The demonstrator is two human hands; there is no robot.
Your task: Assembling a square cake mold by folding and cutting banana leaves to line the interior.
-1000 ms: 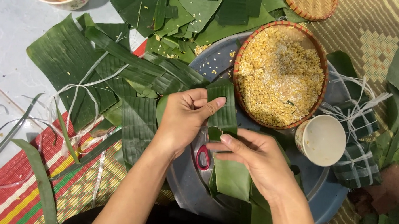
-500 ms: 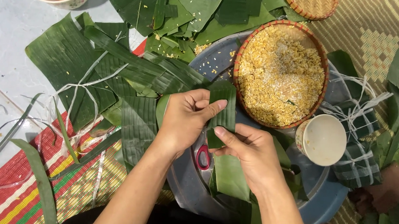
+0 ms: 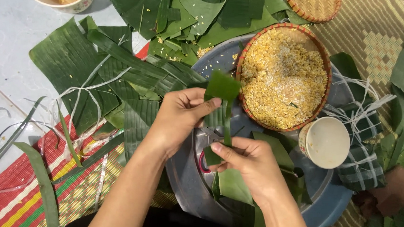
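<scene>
— What did the containers hold?

— Our round basket [image 3: 284,77] held yellow grain; the white cup [image 3: 325,142] looked empty.

— And underneath?

— A metal tray [image 3: 186,172] on woven mats [image 3: 39,195].

— The leaf strip [image 3: 223,106]?

— Above the tray, running away from us; our left hand [image 3: 180,118] and right hand [image 3: 250,163] pinched its ends.

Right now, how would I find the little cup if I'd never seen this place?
Find the big round metal tray. On it sits a basket of yellow grain. The cup lies just below that basket, on the tray's right side: the only pale, empty round thing among green leaves.
</scene>
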